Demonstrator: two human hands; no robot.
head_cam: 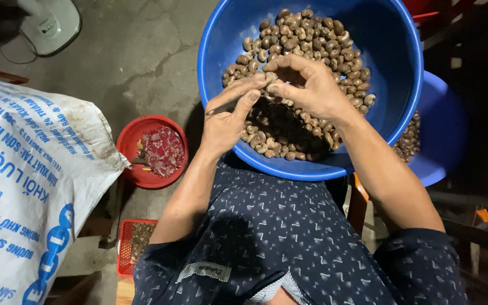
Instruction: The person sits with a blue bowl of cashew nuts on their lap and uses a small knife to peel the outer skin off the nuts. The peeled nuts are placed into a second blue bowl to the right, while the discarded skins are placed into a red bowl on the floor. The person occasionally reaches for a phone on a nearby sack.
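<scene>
Cashew nuts (pixel 306 42) are lying heaped in a blue basin (pixel 393 39) on the lap; left to right: red bowl (pixel 136 169) sitting on the floor, left hand (pixel 230 116) and right hand (pixel 306 85) pinching fingers (pixel 278 89) together over one nut above the heap

Glossy plastic basin (pixel 402 68), matt nuts (pixel 312 39), rough concrete floor (pixel 136 56)

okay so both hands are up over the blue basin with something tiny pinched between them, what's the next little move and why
Probably finish working the small piece pinched between the fingertips, keeping it above the blue basin. The left hand and right hand meet fingertip to fingertip over the pile of cashew nuts, so anything that drops lands back in the basin. What the piece is stays hidden by the fingers.
</scene>
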